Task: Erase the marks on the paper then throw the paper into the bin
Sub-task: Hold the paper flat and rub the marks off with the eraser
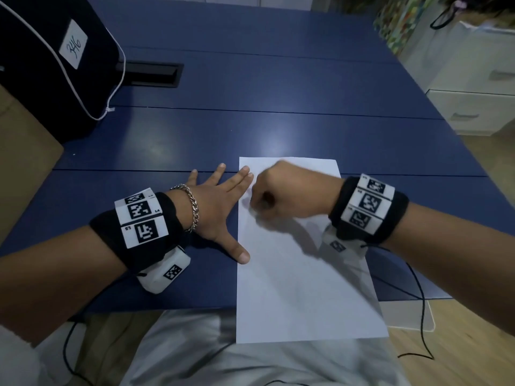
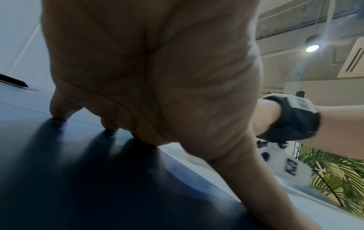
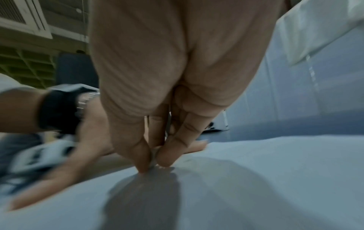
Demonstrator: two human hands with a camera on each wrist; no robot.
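A white sheet of paper (image 1: 301, 288) lies lengthwise on the blue table (image 1: 195, 135), its near end hanging over the front edge. My left hand (image 1: 223, 196) lies flat with fingers spread, fingertips and thumb pressing the paper's left edge. My right hand (image 1: 259, 203) is curled over the upper left part of the sheet. In the right wrist view its thumb and fingers (image 3: 141, 155) pinch a small pale eraser (image 3: 153, 153) against the paper (image 3: 256, 179). A faint mark (image 3: 189, 160) shows just beside the eraser. From the left wrist, the left hand (image 2: 149, 77) fills the view.
A black bag (image 1: 55, 65) with a white label and cord stands at the table's far left, beside a brown box (image 1: 22, 162). A black cable slot (image 1: 153, 73) is set in the table. White drawers (image 1: 473, 93) stand to the right. Thin black cables (image 1: 420, 302) hang off the front edge.
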